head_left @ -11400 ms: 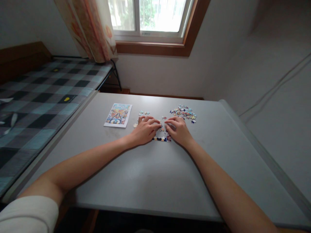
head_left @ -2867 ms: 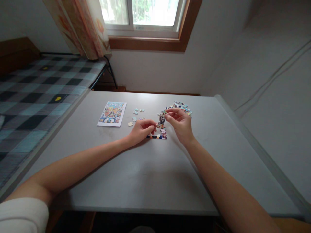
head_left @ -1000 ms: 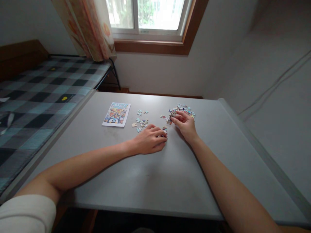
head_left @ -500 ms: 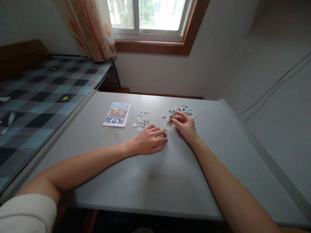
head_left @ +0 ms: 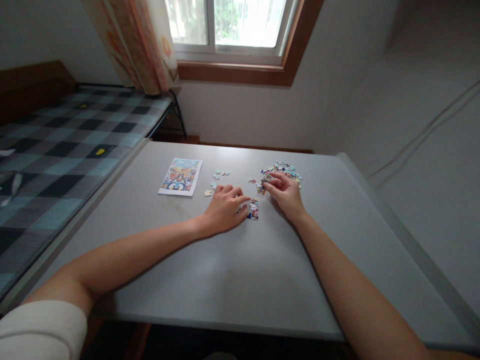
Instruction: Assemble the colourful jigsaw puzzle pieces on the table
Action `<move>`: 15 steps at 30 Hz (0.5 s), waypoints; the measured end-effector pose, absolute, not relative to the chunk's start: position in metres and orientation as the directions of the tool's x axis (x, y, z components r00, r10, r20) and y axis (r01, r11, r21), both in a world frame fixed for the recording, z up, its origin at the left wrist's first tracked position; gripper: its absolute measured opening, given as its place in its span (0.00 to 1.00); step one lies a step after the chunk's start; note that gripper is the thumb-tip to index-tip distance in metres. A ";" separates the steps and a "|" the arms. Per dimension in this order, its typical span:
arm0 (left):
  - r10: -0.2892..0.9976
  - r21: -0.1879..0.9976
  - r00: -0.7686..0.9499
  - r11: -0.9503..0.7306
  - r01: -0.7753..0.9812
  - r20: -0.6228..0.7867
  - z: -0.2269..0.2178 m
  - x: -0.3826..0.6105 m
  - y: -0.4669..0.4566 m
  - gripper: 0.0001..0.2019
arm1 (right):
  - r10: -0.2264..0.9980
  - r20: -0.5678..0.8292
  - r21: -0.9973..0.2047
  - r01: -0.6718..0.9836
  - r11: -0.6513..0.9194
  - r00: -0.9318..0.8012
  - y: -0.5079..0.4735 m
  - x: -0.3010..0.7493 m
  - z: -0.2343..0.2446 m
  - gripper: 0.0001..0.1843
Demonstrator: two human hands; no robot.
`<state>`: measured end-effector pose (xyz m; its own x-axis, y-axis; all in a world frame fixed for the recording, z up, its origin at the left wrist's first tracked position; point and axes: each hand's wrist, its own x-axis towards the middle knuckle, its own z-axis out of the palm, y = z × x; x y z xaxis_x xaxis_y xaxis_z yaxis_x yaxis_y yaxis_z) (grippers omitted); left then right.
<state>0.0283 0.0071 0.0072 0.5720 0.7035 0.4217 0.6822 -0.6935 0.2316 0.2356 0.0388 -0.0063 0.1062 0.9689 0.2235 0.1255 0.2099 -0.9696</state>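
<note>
My left hand [head_left: 225, 207] is low over the table, fingers spread, its index finger and thumb reaching the left edge of a small joined strip of jigsaw puzzle pieces [head_left: 254, 210]. Part of that strip's left side is hidden by the hand. At the near left edge of the puzzle piece pile [head_left: 283, 169], my right hand [head_left: 287, 195] pinches a jigsaw puzzle piece [head_left: 267, 178] between thumb and fingertips. Several loose pieces [head_left: 216, 174] lie beyond my left hand, and one plain tan piece [head_left: 208, 192] lies to its left.
A printed picture sheet [head_left: 181, 177] lies at the left of the grey table [head_left: 225, 280]. Left of the table stands a bed with a checked cover [head_left: 93, 130]. A window [head_left: 243, 25] and a curtain [head_left: 138, 45] are behind.
My left hand has drawn back to the left, uncovering the joined strip and now covering some loose pieces. My right hand has stayed at the pile.
</note>
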 end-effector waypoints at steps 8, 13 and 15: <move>0.705 0.223 0.571 -0.691 0.688 0.420 0.007 0.029 0.007 0.10 | 0.968 0.228 -0.969 0.125 0.215 0.104 0.040 0.236 -0.007 0.25; 0.615 0.186 0.608 -0.763 0.618 0.502 0.007 0.026 0.007 0.10 | 0.968 0.228 -0.968 0.127 0.215 0.108 0.039 0.234 -0.006 0.25; 0.481 0.155 0.703 -0.865 0.477 0.523 0.005 0.025 0.005 0.11 | 0.962 0.244 -0.964 0.135 0.227 0.125 0.039 0.234 -0.006 0.24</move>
<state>0.0253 0.0053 0.0052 0.7035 0.4811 0.5231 0.4767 -0.8653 0.1548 0.2341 0.0394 -0.0065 0.1246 0.9617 0.2441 0.1350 0.2273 -0.9644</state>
